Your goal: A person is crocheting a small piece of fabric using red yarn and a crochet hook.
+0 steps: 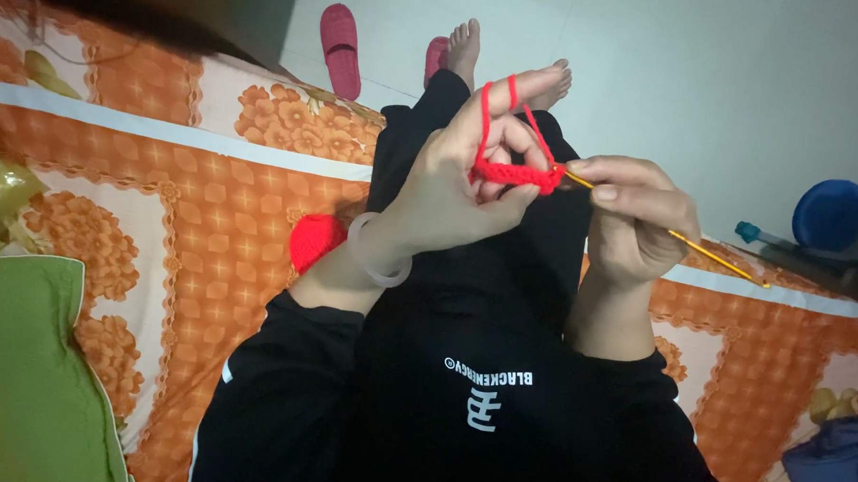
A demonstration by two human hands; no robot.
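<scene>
Left hand [450, 189] pinches a nubby red crochet strip [519, 175]; at its 3 o'clock, right hand [630, 215] pinches a slim golden hook [704, 253].

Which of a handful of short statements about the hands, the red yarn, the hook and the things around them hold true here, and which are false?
1. The left hand has red yarn wound over its raised forefinger. True.
2. The right hand holds a pair of steel scissors. False: it holds a thin golden crochet hook, its tip in the small red crocheted strip.
3. A pale translucent bangle sits on the left wrist. True.
4. The red ball of yarn lies on the floor by the slippers. False: it lies on the orange flowered bedsheet, beside the left forearm.
5. Both feet wear the pink slippers. False: the feet are bare.
</scene>
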